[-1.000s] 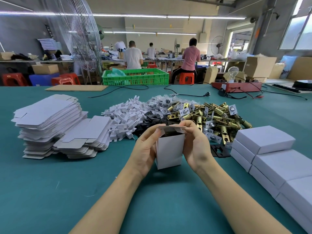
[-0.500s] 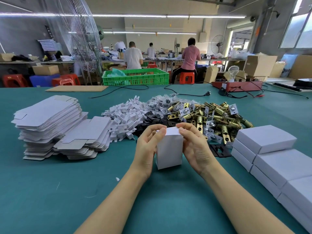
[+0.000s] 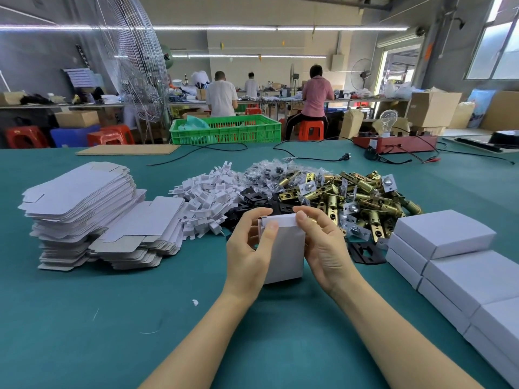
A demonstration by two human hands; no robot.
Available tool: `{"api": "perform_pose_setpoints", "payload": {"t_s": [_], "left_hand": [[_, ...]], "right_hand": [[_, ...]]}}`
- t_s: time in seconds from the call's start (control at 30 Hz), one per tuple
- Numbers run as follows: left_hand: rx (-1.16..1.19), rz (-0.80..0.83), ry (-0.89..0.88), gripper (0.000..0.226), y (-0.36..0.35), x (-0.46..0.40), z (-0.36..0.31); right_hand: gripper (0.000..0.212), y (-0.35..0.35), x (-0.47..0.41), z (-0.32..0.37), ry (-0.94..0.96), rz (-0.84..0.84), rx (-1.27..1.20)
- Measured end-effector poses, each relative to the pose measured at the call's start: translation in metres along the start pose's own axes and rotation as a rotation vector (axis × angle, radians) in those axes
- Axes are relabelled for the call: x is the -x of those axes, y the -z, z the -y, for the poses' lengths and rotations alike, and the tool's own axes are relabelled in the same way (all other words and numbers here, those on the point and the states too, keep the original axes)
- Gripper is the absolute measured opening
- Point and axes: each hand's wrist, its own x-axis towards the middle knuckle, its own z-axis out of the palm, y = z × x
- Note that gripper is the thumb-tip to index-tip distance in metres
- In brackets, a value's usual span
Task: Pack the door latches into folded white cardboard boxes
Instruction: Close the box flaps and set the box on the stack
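Standing upright on the teal tabletop [image 3: 84, 332], just before the brass door-latch heap [image 3: 351, 200], a small white cardboard box [image 3: 285, 256] is being closed, left hand [image 3: 247, 256] and right hand [image 3: 323, 248] pinching its top flap, which probably needs tucking next.

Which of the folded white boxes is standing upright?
The white box between the left hand and right hand, standing on end on the green table. The finished boxes at right lie flat, stacked.
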Motion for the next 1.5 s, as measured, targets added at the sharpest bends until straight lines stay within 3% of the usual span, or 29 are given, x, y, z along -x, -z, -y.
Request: {"api": "perform_pose_setpoints", "payload": {"t_s": [0.53, 0.83, 1.33, 1.5], "left_hand": [[-0.034, 0.044, -0.065, 0.016, -0.003, 0.000, 0.003], [-0.064, 0.020, -0.103, 0.012, -0.002, 0.000, 0.006], [-0.138, 0.009, -0.206, 0.009, 0.000, -0.001, 0.013], [-0.160, 0.013, -0.248, 0.006, 0.001, -0.002, 0.016]], "right_hand": [[0.019, 0.001, 0.000, -0.003, 0.086, 0.032, 0.117], [0.014, -0.003, 0.007, -0.023, 0.450, -0.094, 0.552], [0.018, -0.002, 0.003, -0.032, 0.555, -0.124, 0.665], [0.023, -0.005, 0.007, -0.032, 0.728, -0.077, 0.771]]}}
